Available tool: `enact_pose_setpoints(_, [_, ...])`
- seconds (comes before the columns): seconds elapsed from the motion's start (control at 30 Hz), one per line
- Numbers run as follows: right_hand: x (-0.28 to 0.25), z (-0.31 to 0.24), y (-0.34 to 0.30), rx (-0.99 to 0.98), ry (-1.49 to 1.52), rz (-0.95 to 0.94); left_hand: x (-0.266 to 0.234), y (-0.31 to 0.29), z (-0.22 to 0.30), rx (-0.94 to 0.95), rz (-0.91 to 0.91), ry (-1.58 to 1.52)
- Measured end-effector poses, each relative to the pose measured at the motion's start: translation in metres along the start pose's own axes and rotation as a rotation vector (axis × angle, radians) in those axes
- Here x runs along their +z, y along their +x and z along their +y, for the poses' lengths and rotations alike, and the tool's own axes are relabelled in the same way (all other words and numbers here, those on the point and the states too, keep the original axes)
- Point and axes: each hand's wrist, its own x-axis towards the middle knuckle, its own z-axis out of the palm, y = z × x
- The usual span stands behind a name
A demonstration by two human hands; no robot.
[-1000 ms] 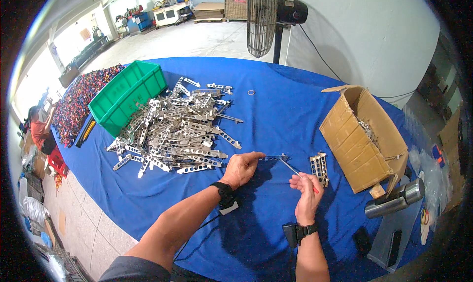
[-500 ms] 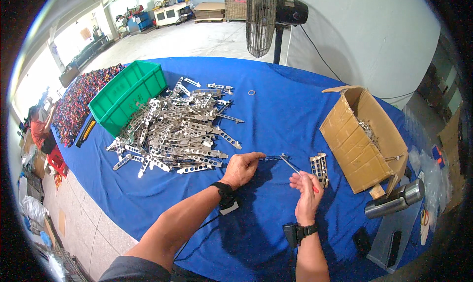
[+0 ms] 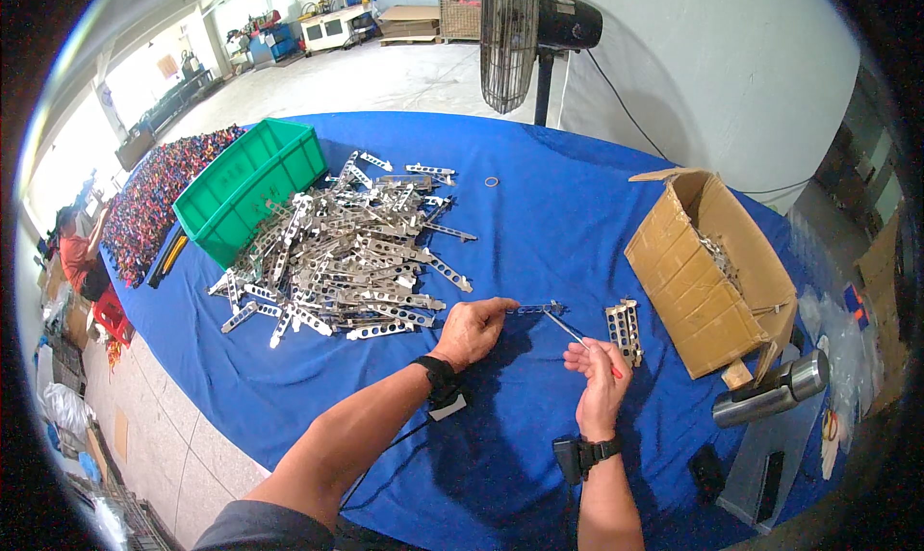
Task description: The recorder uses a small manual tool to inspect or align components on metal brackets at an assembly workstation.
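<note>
My left hand [image 3: 472, 332] is closed on one end of a perforated metal strip [image 3: 531, 309], which juts out to the right over the blue cloth. In my right hand [image 3: 599, 370] is a slim red-handled metal rod tool [image 3: 566, 328], perhaps a file; its exact kind is not clear. The tool's tip meets the strip near its outer end. Just right of it lies a small row of similar perforated strips [image 3: 624, 332], side by side. A big loose heap of these metal strips [image 3: 337, 253] spreads out left of my left hand.
A green bin [image 3: 252, 180] stands behind the heap, beside a mound of small colourful pieces [image 3: 168, 200]. At right are an open cardboard box [image 3: 698, 291] and a steel flask [image 3: 770, 392]. A fan [image 3: 510, 41] stands beyond the table; another person [image 3: 82, 248] sits far left.
The tool's tip has shifted slightly left and toward me along the metal strip, with a small movement of my right hand. My left hand and the strip stay in place.
</note>
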Motion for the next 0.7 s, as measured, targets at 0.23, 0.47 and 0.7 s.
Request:
enact_pose_setpoints(0.23, [-0.0007,0.0013,0.0008,-0.012,-0.011,0.010,-0.0025,-0.0001,0.0027,-0.019,-0.033,0.020])
enact_pose_setpoints(0.47, [0.0040,-0.0007,0.0003,-0.015,-0.004,0.026,-0.0028,-0.0001,0.0042,-0.032,-0.038,0.005])
enact_pose_setpoints(0.7, [0.0006,-0.0006,0.0010,-0.024,-0.048,0.019,-0.0039,0.0003,0.0055,-0.045,-0.051,0.013])
